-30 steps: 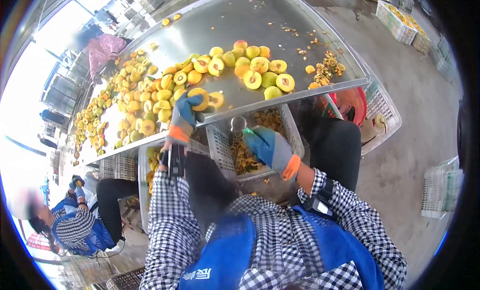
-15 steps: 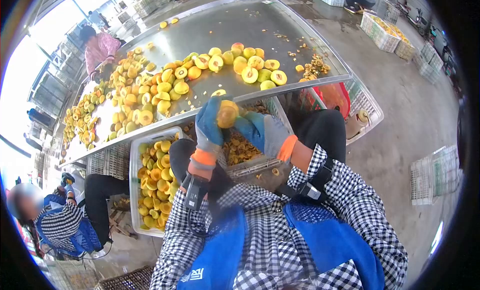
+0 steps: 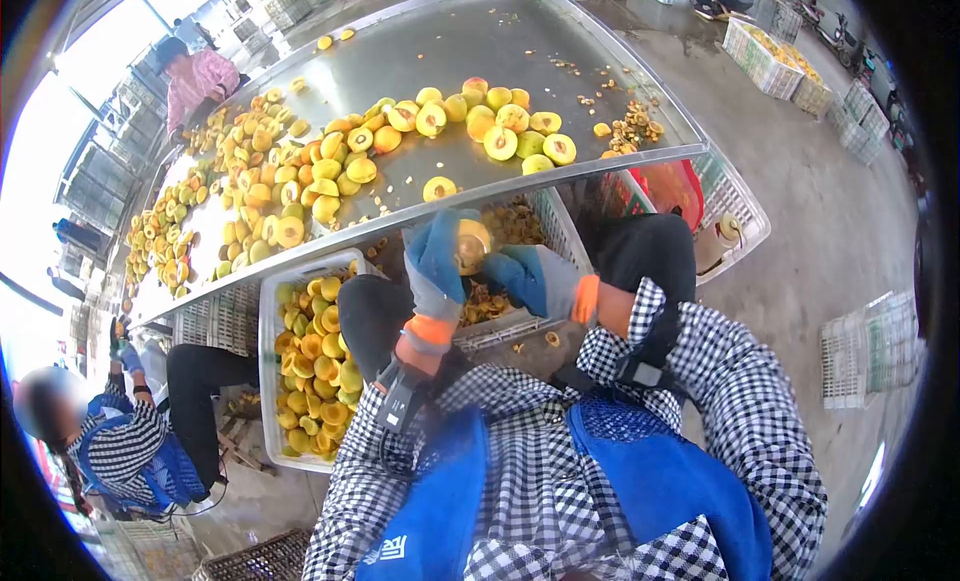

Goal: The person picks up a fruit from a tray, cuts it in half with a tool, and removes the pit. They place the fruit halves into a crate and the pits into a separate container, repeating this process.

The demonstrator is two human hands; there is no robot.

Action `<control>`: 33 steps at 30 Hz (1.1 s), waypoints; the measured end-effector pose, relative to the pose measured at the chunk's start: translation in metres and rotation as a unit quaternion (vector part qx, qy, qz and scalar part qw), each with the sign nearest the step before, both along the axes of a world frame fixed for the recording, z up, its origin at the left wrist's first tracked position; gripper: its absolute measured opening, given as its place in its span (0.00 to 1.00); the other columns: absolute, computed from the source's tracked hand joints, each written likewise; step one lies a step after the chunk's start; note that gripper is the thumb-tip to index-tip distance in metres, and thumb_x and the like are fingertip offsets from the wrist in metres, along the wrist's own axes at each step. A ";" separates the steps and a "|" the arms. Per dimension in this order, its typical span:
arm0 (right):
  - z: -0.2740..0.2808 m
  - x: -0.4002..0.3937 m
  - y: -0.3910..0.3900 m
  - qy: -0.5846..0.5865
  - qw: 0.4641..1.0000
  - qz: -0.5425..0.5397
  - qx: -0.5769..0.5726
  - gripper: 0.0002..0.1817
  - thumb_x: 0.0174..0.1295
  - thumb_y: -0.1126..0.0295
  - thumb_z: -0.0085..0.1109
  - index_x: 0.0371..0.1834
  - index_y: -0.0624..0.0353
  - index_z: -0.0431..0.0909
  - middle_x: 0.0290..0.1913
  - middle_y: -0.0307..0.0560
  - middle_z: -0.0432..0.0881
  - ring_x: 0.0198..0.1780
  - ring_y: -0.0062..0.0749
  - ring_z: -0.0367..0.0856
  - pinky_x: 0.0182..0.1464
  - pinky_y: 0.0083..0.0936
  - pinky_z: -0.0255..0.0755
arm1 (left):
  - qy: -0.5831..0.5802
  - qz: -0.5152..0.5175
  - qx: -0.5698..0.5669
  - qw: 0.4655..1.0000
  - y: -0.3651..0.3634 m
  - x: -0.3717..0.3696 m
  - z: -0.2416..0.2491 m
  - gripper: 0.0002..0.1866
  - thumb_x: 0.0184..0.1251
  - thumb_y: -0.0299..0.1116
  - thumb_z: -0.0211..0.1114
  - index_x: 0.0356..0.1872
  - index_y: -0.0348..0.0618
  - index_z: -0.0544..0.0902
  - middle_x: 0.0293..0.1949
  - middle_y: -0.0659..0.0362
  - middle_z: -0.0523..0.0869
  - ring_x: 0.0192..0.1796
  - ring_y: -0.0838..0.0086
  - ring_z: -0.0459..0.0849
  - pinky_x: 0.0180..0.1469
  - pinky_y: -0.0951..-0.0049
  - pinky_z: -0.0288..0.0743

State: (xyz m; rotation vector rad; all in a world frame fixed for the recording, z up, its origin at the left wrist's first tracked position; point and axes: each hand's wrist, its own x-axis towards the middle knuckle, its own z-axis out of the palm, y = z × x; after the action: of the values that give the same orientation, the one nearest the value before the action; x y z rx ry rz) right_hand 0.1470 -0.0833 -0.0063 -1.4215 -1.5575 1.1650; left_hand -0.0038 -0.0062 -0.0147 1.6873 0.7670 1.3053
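My left hand [image 3: 434,263], in a blue-and-grey glove with an orange cuff, is wrapped round a yellow peach half [image 3: 473,243] above my lap. Its face looks slightly blurred. Close against the fruit's lower right is my right hand [image 3: 532,279], gloved alike, with fingers curled together; whatever they hold is hidden. Below the hands stands a crate of peach scraps [image 3: 515,226], partly covered by them. Just beyond, a cut peach half [image 3: 438,189] lies near the edge of the metal table [image 3: 480,41].
Many peach halves [image 3: 330,171] spread over the table, with pits and scraps [image 3: 632,131] at its right corner. A white crate of peach halves [image 3: 318,366] stands left of my knee. One co-worker [image 3: 130,431] sits at left; another [image 3: 200,86] works across the table.
Both hands have moved slightly down and right with the peach half, uncovering the half on the table edge. The co-worker at left has raised a gloved hand towards the table.
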 end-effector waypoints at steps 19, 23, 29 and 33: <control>-0.011 -0.027 -0.052 0.427 0.888 -0.037 -0.165 0.19 0.75 0.57 0.47 0.53 0.62 0.77 0.36 0.40 0.81 0.35 0.21 0.80 0.35 0.19 0.74 | -0.011 -0.139 -0.282 0.949 -0.027 0.005 0.030 0.15 0.70 0.36 0.59 0.36 0.31 0.85 0.29 0.54 0.87 0.30 0.72 0.86 0.35 0.76 0.79; -0.022 -0.027 -0.064 0.530 0.807 0.046 -0.257 0.23 0.72 0.48 0.51 0.53 0.57 0.77 0.38 0.39 0.81 0.36 0.22 0.80 0.35 0.19 0.73 | -0.034 -0.131 -0.240 0.961 -0.039 0.008 0.029 0.14 0.69 0.34 0.59 0.38 0.31 0.85 0.31 0.53 0.87 0.32 0.71 0.86 0.37 0.76 0.79; 0.017 -0.031 -0.073 0.439 0.868 0.008 -0.231 0.29 0.73 0.42 0.41 0.44 0.60 0.79 0.21 0.35 0.69 0.15 0.19 0.63 0.16 0.17 0.54 | -0.069 -0.143 -0.223 0.962 -0.043 0.012 0.049 0.15 0.68 0.36 0.60 0.40 0.31 0.85 0.31 0.53 0.87 0.34 0.74 0.84 0.39 0.76 0.77; 0.000 -0.030 -0.065 0.535 0.799 0.078 -0.262 0.27 0.74 0.44 0.40 0.43 0.58 0.78 0.18 0.32 0.65 0.11 0.18 0.58 0.13 0.17 0.51 | -0.031 -0.281 -0.299 0.912 -0.029 0.010 0.040 0.18 0.69 0.38 0.54 0.41 0.30 0.84 0.32 0.50 0.87 0.35 0.68 0.85 0.40 0.73 0.78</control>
State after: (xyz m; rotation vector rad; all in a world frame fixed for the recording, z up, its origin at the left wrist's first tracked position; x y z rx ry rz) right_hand 0.1166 -0.1485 -0.0066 -0.6129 -0.5386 2.1012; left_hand 0.0064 -0.0351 0.0254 1.2222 0.5099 0.6267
